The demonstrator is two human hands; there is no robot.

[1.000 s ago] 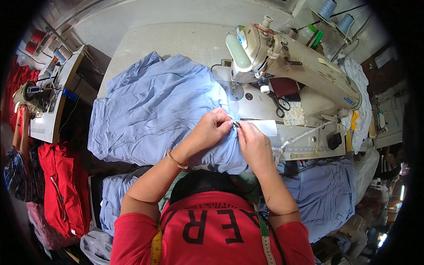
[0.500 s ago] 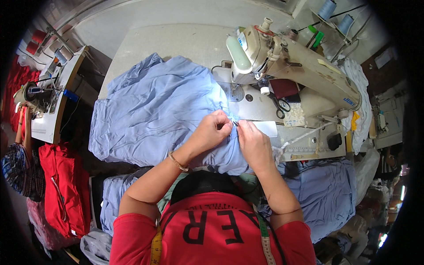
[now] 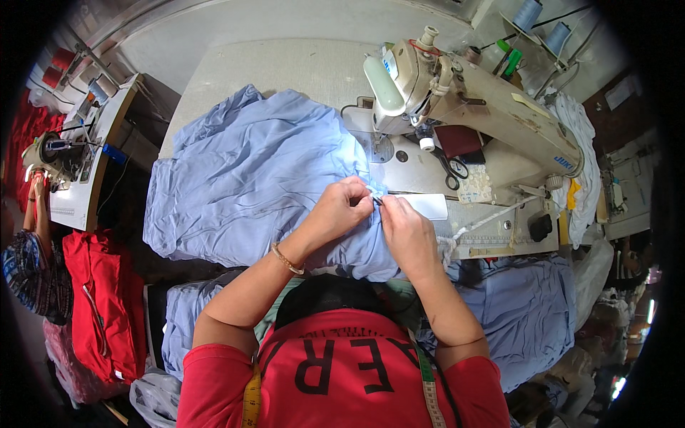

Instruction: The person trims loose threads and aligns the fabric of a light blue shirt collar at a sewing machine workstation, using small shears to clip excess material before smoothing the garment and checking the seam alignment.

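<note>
A light blue cloth garment [image 3: 250, 171] lies spread over the sewing table, its right edge gathered under my hands. My left hand [image 3: 344, 208] is closed, thumb and forefinger pinching the cloth at that edge. Close beside it, my right hand [image 3: 411, 232] is closed round a small dark, narrow tool [image 3: 378, 201], whose tip touches the pinched spot. The fingers hide most of this tool, so its exact kind does not show. Just beyond my hands stand the needle end and metal plate [image 3: 381, 150] of a sewing machine [image 3: 492, 107].
Black-handled scissors [image 3: 454, 171] lie beneath the machine arm, beside a dark red pouch [image 3: 459, 141]. A white card [image 3: 428, 207] rests right of my hands. More blue cloth [image 3: 514, 314] hangs at the lower right. At far left, a co-worker's hands [image 3: 40, 189] work at another machine.
My hands stay at the same spot on the cloth edge, with only a slight shift of the fingers. The co-worker's hands at far left have moved a little.
</note>
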